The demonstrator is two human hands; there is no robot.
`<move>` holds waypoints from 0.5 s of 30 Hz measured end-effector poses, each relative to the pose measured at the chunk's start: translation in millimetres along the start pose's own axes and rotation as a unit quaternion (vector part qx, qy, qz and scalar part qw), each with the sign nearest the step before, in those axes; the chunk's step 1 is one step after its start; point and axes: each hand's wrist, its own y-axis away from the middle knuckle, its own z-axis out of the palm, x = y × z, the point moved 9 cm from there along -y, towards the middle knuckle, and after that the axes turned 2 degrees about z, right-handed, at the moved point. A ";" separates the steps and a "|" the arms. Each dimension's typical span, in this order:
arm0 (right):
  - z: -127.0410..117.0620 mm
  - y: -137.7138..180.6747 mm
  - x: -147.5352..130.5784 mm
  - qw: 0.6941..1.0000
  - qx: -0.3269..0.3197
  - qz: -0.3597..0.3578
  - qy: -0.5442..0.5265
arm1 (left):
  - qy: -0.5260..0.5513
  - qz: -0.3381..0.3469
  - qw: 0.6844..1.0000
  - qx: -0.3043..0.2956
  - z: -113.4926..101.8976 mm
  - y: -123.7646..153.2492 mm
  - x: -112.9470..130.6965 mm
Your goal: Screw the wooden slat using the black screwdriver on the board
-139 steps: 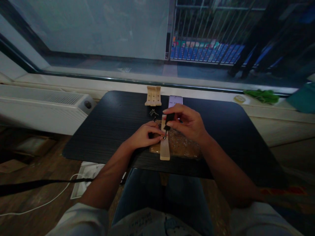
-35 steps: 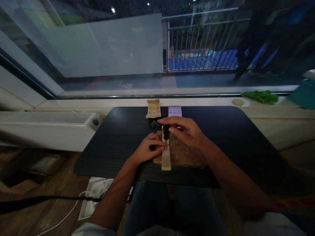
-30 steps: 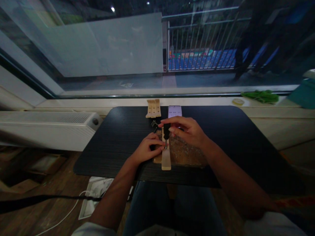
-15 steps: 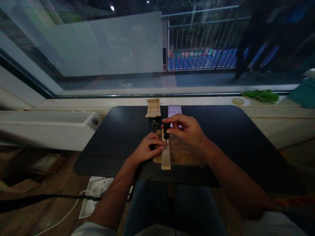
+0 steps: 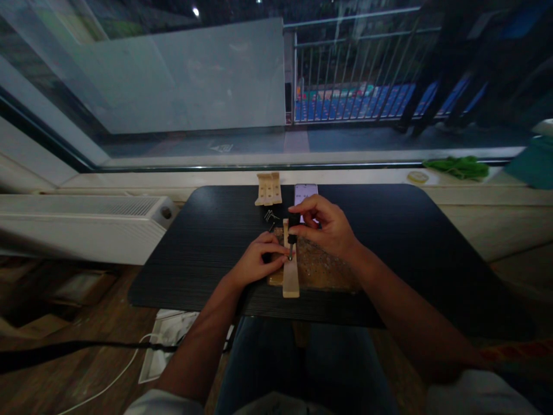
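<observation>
your right grip [image 5: 325, 226] is closed around the black handle of a screwdriver [image 5: 292, 237], which stands nearly upright with its tip down at the pale wooden strip [image 5: 291, 281]. that strip lies across the left part of a brown slab [image 5: 330, 271] on the desk [image 5: 190, 259]. your left grip [image 5: 258, 260] has its fingertips at the strip beside the tip; whether they pinch anything, you cannot tell. loose screws [image 5: 270, 217] lie just beyond, near a phone [image 5: 306, 189].
</observation>
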 end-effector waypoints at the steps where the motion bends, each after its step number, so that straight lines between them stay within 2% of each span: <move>1: 0.3 0.4 0.4 1.000 0.001 -0.001 -0.001 | 0.000 0.002 1.000 0.001 -0.1 0.0 0.0; 5: 2.0 0.9 -1.5 1.000 0.002 -0.017 0.006 | -0.001 0.006 1.000 0.003 0.1 0.0 0.3; 11: 4.8 -0.4 -12.9 0.997 -0.029 -0.070 0.031 | -0.004 0.001 1.000 0.001 0.4 -0.4 0.4; 15: 9.6 1.3 -10.7 0.995 -0.081 -0.054 0.016 | 0.002 0.006 1.000 0.005 -0.5 -0.3 1.8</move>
